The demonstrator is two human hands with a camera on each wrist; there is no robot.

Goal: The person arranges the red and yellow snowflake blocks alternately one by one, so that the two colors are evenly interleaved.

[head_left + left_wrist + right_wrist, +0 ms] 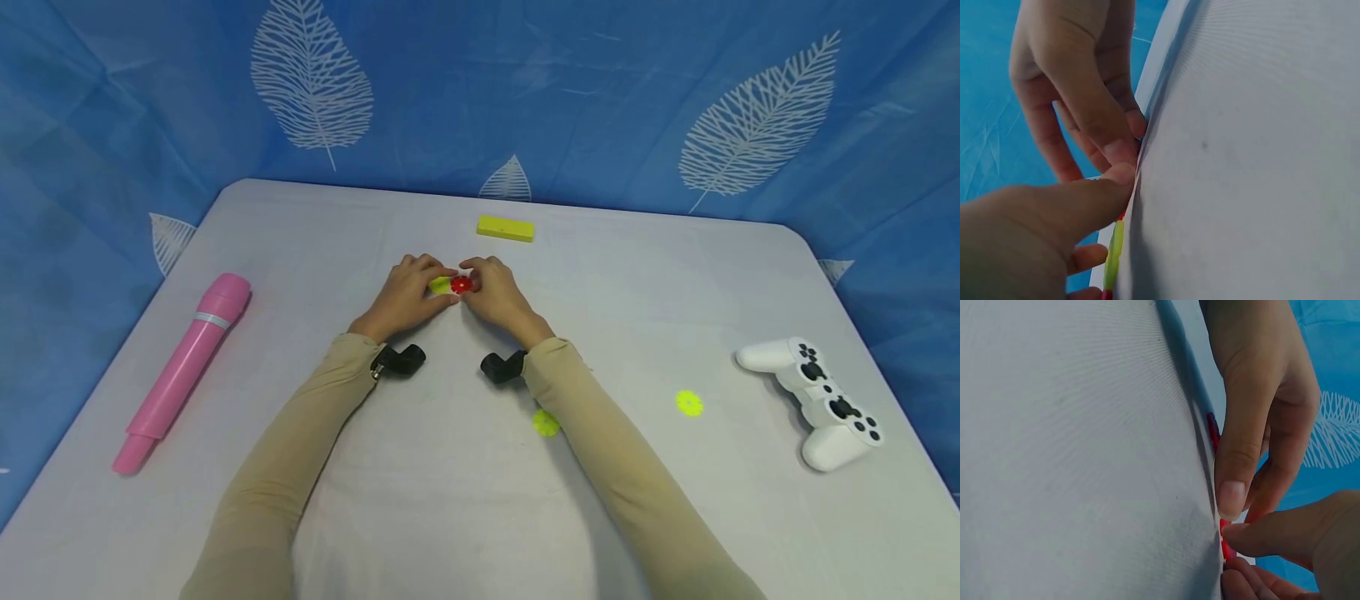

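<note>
To my far left, a pink rod [183, 375] is lying aslant on the white table [390, 483]. My left hand [405, 292] is clamping a yellow-green disc [440, 286] between curved thumb and forefinger. Meeting its right edge, a red disc [460, 285] is sitting between my hands, and my right hand [497, 293] is pinching it. Beyond, a yellow block [506, 228] is lying. A loose disc [546, 422] is resting beside my right sleeve [624, 467], another disc [689, 403] is lying farther right, and a white game controller [813, 404] is resting rightmost.

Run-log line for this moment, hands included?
left hand: curled round yellow-green disc | right hand: curled round red disc | far side: yellow block
</note>
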